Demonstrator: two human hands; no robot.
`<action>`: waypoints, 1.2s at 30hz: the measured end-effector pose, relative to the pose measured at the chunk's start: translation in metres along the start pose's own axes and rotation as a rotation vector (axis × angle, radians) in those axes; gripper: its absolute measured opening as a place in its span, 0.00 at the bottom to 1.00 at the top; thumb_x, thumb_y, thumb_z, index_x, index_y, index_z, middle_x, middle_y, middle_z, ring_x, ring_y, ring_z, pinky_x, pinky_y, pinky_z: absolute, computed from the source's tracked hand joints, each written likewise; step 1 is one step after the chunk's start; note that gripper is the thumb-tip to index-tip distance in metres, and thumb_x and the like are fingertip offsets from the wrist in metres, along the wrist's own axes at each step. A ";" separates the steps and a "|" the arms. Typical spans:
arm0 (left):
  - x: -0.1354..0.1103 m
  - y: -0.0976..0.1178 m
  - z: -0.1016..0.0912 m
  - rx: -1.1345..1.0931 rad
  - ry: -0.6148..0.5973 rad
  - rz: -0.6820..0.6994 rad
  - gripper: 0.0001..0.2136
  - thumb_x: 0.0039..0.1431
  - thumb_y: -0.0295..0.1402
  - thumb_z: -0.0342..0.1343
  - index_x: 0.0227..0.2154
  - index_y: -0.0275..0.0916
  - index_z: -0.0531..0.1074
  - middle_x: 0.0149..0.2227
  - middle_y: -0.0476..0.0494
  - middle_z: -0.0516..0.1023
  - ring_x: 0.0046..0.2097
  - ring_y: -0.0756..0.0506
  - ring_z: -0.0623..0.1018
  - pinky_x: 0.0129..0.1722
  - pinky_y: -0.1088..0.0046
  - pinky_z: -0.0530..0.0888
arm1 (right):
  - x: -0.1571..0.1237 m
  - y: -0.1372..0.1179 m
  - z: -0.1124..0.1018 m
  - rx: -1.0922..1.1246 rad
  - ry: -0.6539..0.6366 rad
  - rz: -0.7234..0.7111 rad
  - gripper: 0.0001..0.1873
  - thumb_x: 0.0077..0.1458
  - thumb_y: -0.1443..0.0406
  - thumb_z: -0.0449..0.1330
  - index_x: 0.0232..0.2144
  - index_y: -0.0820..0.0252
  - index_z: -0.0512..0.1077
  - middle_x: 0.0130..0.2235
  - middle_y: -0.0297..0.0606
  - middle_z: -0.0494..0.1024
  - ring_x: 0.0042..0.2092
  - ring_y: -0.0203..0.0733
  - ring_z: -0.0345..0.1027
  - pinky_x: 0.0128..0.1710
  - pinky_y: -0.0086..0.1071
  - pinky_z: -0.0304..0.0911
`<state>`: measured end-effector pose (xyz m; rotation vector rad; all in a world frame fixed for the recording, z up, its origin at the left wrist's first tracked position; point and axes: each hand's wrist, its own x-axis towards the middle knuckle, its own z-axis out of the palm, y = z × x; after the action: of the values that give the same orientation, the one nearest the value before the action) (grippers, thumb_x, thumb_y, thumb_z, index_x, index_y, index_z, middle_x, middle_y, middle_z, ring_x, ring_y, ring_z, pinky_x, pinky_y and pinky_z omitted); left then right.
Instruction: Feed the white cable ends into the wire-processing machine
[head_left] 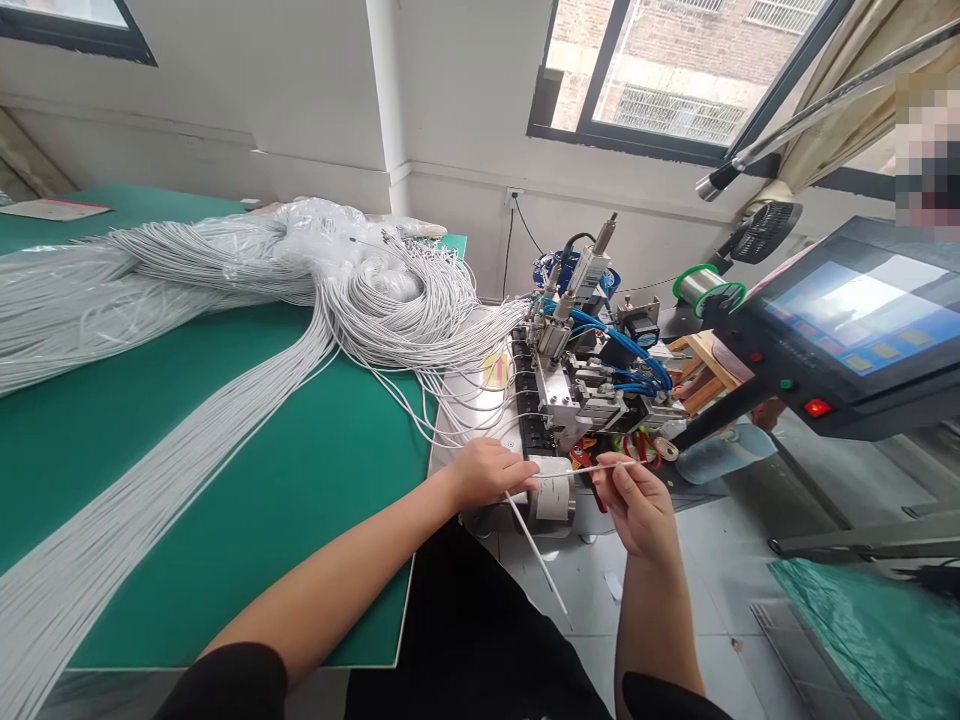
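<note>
A thin white cable [571, 470] stretches between my two hands in front of the bench machine. My left hand [491, 472] is closed around it, and a loose white length [538, 552] hangs down below that hand. The fingertips of my right hand [636, 497] pinch the cable near its other end. Just beyond my hands stands the machine [562, 385], with metal cylinders, blue air tubes and a black row of slots. Several white cables [480, 375] run into its left side from a coiled bundle.
Bundles of white cable [405, 290], some in clear plastic, lie on the green table [360, 440]. To the right are a lit control screen [862, 310], a solder-like wire spool [709, 290], red-handled tools [581, 455] and a plastic bottle [724, 455]. Part of another person shows at far right.
</note>
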<state>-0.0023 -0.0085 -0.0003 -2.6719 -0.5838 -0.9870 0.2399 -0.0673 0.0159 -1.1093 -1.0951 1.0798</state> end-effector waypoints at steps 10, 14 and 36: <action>-0.001 0.003 0.004 0.024 0.002 -0.010 0.14 0.66 0.37 0.45 0.26 0.40 0.69 0.18 0.53 0.69 0.20 0.52 0.68 0.23 0.75 0.60 | 0.009 0.003 0.011 0.001 0.232 -0.116 0.14 0.52 0.56 0.64 0.36 0.60 0.77 0.27 0.37 0.74 0.19 0.27 0.49 0.16 0.26 0.46; 0.001 0.004 0.001 0.019 0.002 -0.003 0.14 0.66 0.36 0.45 0.26 0.39 0.68 0.18 0.53 0.68 0.20 0.52 0.68 0.23 0.75 0.59 | 0.009 0.003 0.011 -0.021 0.189 -0.122 0.14 0.54 0.56 0.62 0.36 0.60 0.77 0.29 0.38 0.75 0.19 0.28 0.49 0.16 0.26 0.43; 0.003 0.003 0.002 0.008 0.034 -0.022 0.15 0.64 0.35 0.46 0.22 0.39 0.67 0.17 0.53 0.69 0.19 0.52 0.68 0.21 0.73 0.57 | 0.007 0.003 0.010 0.055 0.112 -0.097 0.12 0.57 0.59 0.59 0.36 0.61 0.77 0.28 0.39 0.76 0.19 0.28 0.51 0.16 0.26 0.43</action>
<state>0.0029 -0.0096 -0.0001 -2.6418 -0.6098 -1.0309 0.2309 -0.0592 0.0146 -1.0496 -1.0146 0.9554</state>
